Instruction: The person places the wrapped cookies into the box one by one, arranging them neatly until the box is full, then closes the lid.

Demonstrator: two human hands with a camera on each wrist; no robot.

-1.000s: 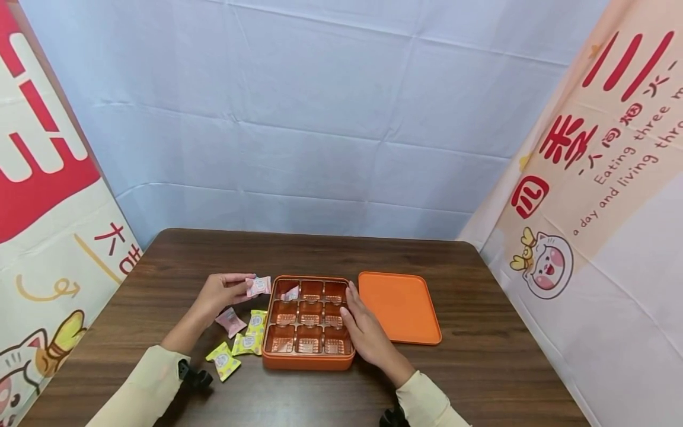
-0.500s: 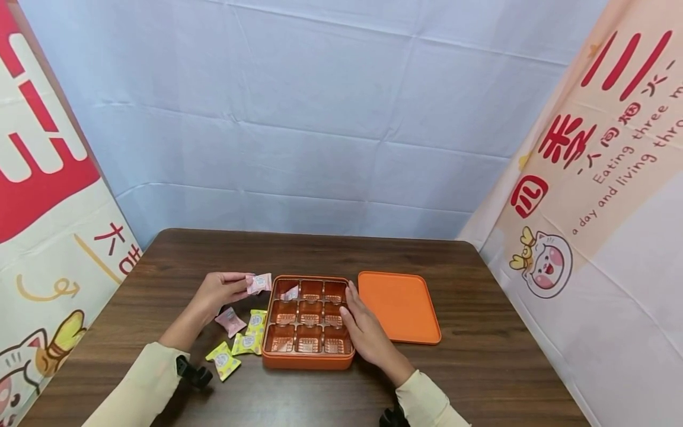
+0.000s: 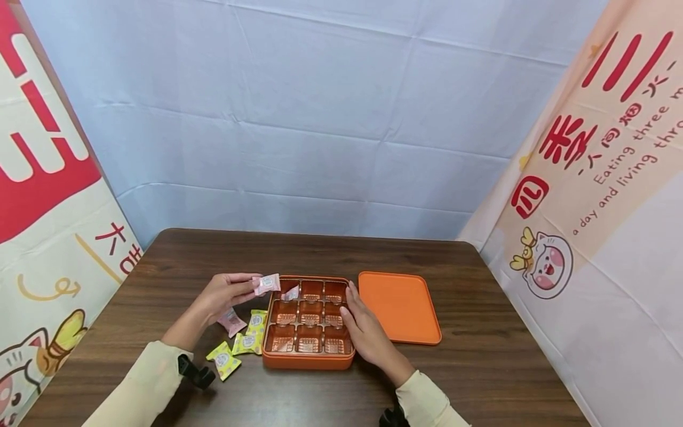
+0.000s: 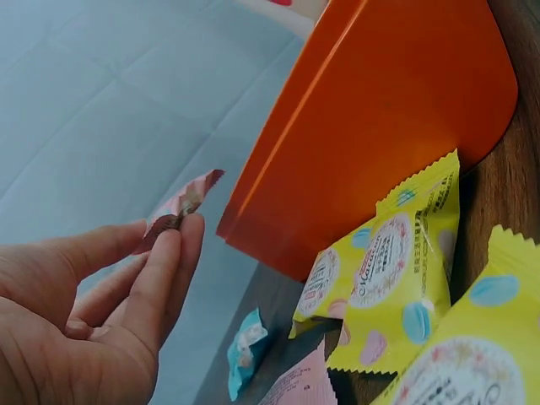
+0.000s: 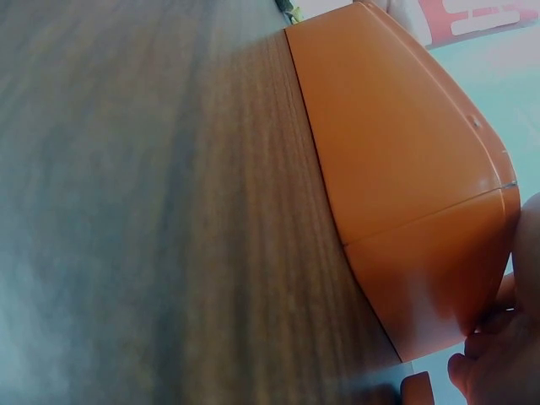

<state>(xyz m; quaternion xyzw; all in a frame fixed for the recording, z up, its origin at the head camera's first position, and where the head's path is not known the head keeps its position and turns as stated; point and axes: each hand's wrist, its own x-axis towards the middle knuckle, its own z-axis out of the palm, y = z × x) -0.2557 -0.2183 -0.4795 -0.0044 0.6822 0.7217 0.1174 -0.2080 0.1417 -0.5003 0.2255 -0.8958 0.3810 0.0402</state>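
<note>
My left hand (image 3: 221, 298) pinches a small pink wrapped candy (image 3: 267, 284) between thumb and fingertips, over the back-left corner of an orange box (image 3: 308, 362). In the left wrist view the pink wrapper (image 4: 192, 196) is tilted and above the box's side. Clear dividers split the box into a grid of compartments. Another pink-and-white wrapped candy (image 3: 290, 293) lies in the back-left compartment. My right hand (image 3: 369, 337) rests along the box's right side, fingers extended, thumb at the rim; the right wrist view shows it beside the orange wall (image 5: 405, 126).
Left of the box lie several yellow candies (image 3: 223, 360) and a pink one (image 3: 232, 323), partly under my left hand. A blue candy (image 4: 247, 354) shows in the left wrist view. A flat orange lid (image 3: 400, 308) lies on the wooden table (image 3: 469, 356) to the right.
My left hand has moved slightly right with the pink candy, which now overlaps the box's back-left corner in the head view. The right hand and box have stayed in place.
</note>
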